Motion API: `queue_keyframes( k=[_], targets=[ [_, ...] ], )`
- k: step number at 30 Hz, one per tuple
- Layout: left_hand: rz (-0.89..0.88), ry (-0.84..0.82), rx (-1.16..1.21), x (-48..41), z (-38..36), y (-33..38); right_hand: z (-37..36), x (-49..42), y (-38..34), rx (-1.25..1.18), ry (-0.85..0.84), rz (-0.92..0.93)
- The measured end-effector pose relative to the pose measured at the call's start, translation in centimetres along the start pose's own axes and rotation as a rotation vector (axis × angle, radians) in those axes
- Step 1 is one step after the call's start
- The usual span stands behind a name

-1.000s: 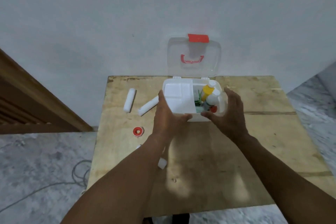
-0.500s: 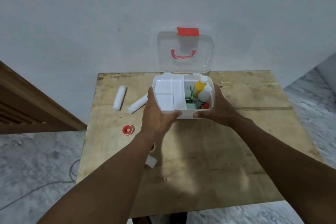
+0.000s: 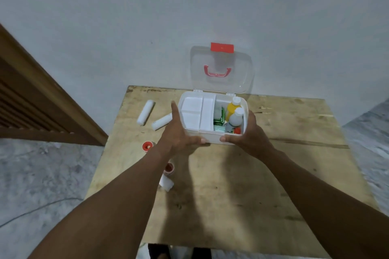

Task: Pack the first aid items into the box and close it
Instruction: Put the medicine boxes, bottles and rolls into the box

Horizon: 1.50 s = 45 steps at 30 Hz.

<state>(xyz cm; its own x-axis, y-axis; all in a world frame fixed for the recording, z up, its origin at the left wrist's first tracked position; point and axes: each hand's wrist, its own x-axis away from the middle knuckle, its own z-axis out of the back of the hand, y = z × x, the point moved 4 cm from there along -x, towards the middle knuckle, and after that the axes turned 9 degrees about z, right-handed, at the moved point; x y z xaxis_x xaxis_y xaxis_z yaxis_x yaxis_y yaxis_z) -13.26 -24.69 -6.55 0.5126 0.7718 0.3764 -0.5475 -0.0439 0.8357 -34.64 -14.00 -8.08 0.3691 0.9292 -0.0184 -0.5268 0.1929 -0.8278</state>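
Note:
A white first aid box [image 3: 210, 137] stands on the wooden table [image 3: 242, 185], its clear lid [image 3: 221, 69] with a red latch and handle upright against the wall. My left hand [image 3: 179, 134] grips its left front corner and my right hand [image 3: 250, 132] its right side. Inside, a white divided tray [image 3: 197, 114] fills the left half; a yellow bottle [image 3: 231, 108], a white bottle [image 3: 236, 118], a green packet [image 3: 219, 116] and a red cap [image 3: 237, 130] lie on the right. Left of the box lie two white bandage rolls [image 3: 145, 112] [image 3: 161, 122].
A red tape spool [image 3: 146, 146] sits by my left wrist, another red-centred roll [image 3: 169, 168] and a small white piece [image 3: 166, 183] lie under my left forearm. A wooden door frame [image 3: 42, 101] is at the left, a cable [image 3: 37, 209] on the floor.
Both hands have closed onto the box's sides from just in front of it. The right hand now wraps the right wall. The view has shifted slightly.

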Motion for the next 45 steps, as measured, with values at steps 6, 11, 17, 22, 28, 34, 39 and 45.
queue_keyframes(
  k=[6, 11, 17, 22, 28, 34, 39, 45],
  targets=[
    [0.060, 0.152, -0.114, 1.4, 2.7, -1.1, 0.0, 0.3, 0.1, -0.008, 0.014, -0.012],
    [0.032, 0.424, -0.229, 0.9, 6.3, -2.5, 0.0, 0.0, 0.4, 0.032, -0.007, -0.035],
    [0.119, 0.421, -0.345, -2.8, 7.6, -3.5, -0.1, -0.2, 0.7, 0.058, -0.010, -0.038],
    [0.264, 0.397, -0.517, -6.3, 8.0, -4.1, -0.2, 0.0, -0.6, 0.037, -0.028, -0.022],
    [0.154, 0.424, -0.654, -7.7, 7.5, -4.0, -0.3, 0.4, -2.5, 0.094, -0.005, -0.040],
    [0.031, 0.353, -0.859, -8.0, 6.2, -4.8, -0.4, 0.2, -2.6, 0.146, -0.023, -0.045],
    [-0.023, 0.341, -0.823, -8.0, 6.5, -4.4, -0.3, 0.1, -2.4, 0.099, -0.013, -0.041],
    [0.021, 0.173, -0.316, -7.3, 7.1, -2.0, 0.4, 0.2, -2.1, 0.016, -0.049, -0.037]
  ],
)
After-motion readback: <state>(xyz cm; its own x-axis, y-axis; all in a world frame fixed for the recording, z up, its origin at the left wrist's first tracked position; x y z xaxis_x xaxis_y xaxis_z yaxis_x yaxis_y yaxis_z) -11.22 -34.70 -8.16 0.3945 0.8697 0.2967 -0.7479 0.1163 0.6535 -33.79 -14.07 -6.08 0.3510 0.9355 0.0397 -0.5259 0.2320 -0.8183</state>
